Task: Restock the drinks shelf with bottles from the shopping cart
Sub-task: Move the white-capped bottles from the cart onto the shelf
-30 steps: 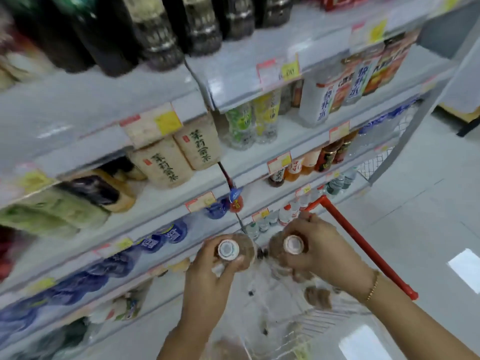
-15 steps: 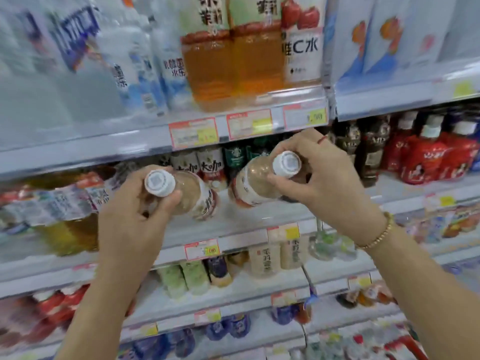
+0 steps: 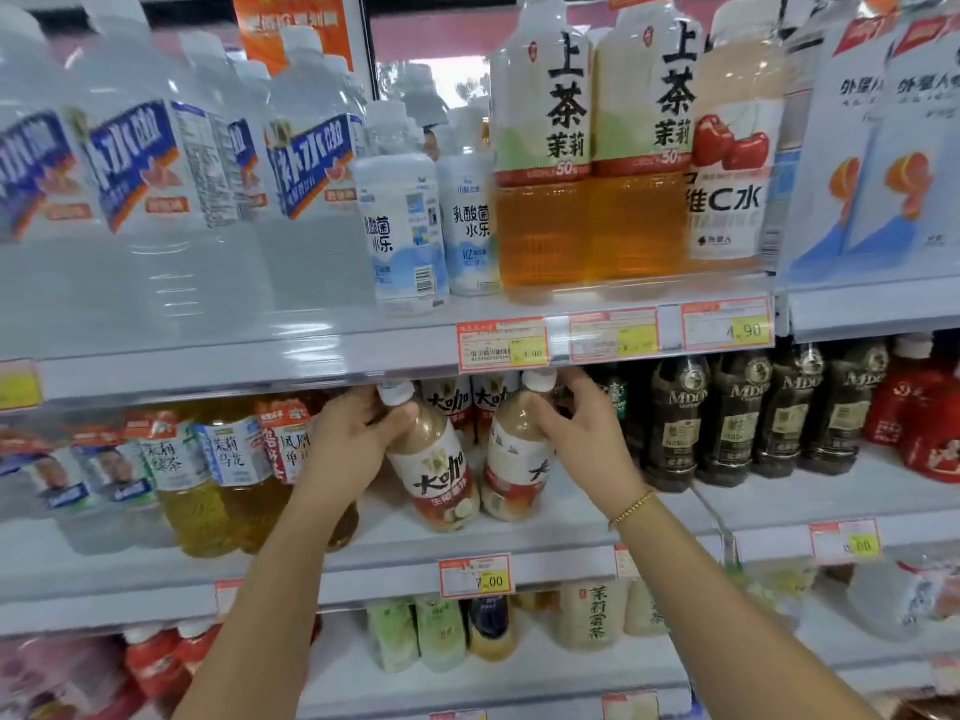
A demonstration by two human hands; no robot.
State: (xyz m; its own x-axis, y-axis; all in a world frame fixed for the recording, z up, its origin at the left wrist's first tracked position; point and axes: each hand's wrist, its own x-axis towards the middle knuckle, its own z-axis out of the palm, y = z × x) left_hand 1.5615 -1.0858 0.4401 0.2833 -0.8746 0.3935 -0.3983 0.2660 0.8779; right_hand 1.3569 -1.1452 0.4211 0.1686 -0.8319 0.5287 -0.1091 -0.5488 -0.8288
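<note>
Two beige milk-coffee bottles with white caps stand side by side on the middle shelf (image 3: 545, 543). My left hand (image 3: 353, 444) grips the left bottle (image 3: 441, 475) at its neck and shoulder. My right hand (image 3: 587, 439) grips the right bottle (image 3: 514, 470) at its upper body. Both bottles lean slightly, their bases on or just above the shelf board. More bottles of the same drink (image 3: 467, 402) stand right behind them. The shopping cart is out of view.
Yellow tea bottles (image 3: 223, 475) stand left of my hands, dark coffee bottles (image 3: 737, 418) and red bottles (image 3: 924, 418) to the right. The shelf above (image 3: 260, 356) carries water and large tea bottles, its edge just over the caps. Lower shelves hold more drinks.
Both hands carried the bottles from over the cart up to the shelf. Since half a second ago the bottles went from tilted in the air to nearly upright on the middle shelf.
</note>
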